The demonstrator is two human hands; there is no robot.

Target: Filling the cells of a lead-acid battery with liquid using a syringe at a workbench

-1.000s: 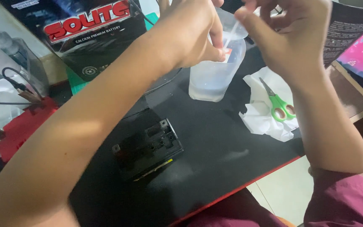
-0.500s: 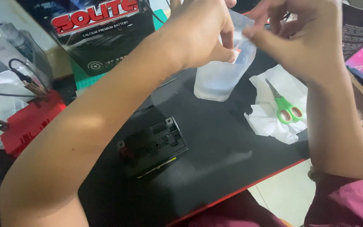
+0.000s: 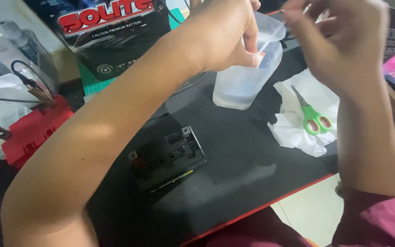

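Translucent plastic, cloudy and soft-sided, forms the small tub-shaped container (image 3: 245, 68) standing upright on the black desk mat (image 3: 234, 155), near its far edge. The left hand (image 3: 222, 34) wraps over the near rim of this container, fingers curled and pressed against the wall, and seems to pinch something small and pale with a reddish edge at the rim; exactly what it is cannot be told. The right hand (image 3: 339, 43) hovers just beside and above the container, blurred, its fingers bunched together around what looks like a thin white strip or stick slanting down into the opening. Whether that pinch is firm is unclear.

Clear liquid appears to sit low in the container, so filling looks done, and the work in hand reads as dipping or stirring at the rim. That step seems mid-way: both hands are at the container and nothing has been set down.

Green-handled scissors (image 3: 314, 116) lie unused on a crumpled white tissue (image 3: 293, 132) to the right, apart from both hands. A small black electronic module (image 3: 168, 158) rests nearer the body, untouched. A boxed black battery (image 3: 110, 36) stands behind, and a red plastic case (image 3: 33, 130) with clip leads sits at far left.
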